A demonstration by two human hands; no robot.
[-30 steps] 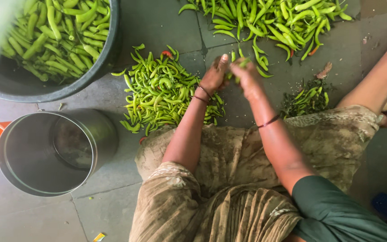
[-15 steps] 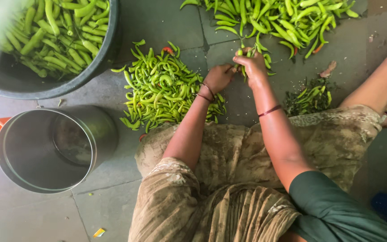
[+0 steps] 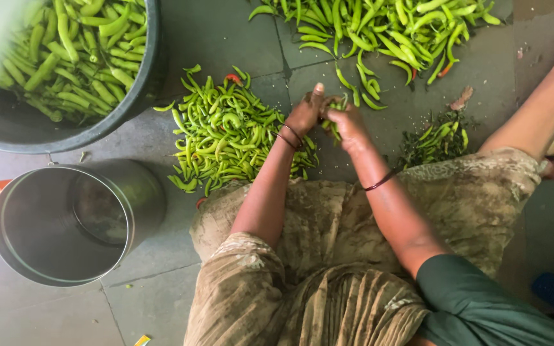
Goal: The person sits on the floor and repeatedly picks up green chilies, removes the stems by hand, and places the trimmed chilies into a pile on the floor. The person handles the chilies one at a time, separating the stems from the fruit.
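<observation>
Grey tiled floor [image 3: 226,38]. Left hand [image 3: 306,114] and right hand [image 3: 349,123] together, grasping green chilli [image 3: 333,125]. Trimmed pile [image 3: 226,131] left; steel pot [image 3: 65,221] near-left.

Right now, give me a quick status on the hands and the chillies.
Left hand and right hand together, gripping a few green chillies. Small chilli pile beside left hand. Nothing blocking.

The person wears a loose, pleated olive-brown cotton garment with a faint pale print [image 3: 328,282] over the lap and knees, a dark green short sleeve [image 3: 476,307] on the right upper arm, thin dark bangles [image 3: 290,136] at the left wrist and one thin dark bangle [image 3: 381,181] on the right forearm.
</observation>
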